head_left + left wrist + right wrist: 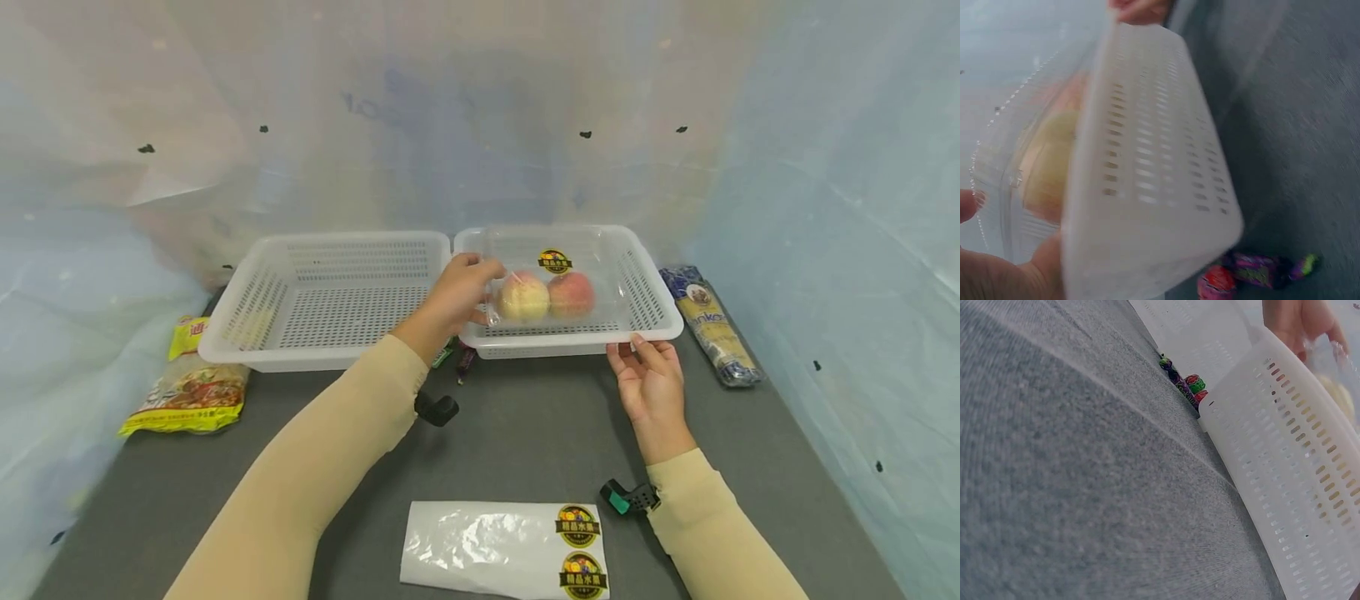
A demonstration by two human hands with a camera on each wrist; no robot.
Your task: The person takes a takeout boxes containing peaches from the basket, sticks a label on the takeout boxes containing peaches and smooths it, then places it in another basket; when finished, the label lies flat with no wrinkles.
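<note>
A clear plastic fruit box [517,250] with two peaches [572,294] inside sits over the right white basket [555,342]. On the box is a round black and gold sticker [555,261]. My left hand [459,292] grips the box by its left end, thumb and fingers on either side. At the basket's front right, my right hand [651,387] pinches the rim, thumb on top and fingers beneath. In the left wrist view, the basket wall [1147,137] hides part of the peaches.
Another white basket [292,358] stands to the left. A yellow food bag [197,392] lies at far left, a blue-ended pasta packet [708,325] at right. Small wrapped sweets [1257,270] lie by the right basket's corner. In front is a white sticker sheet [480,546].
</note>
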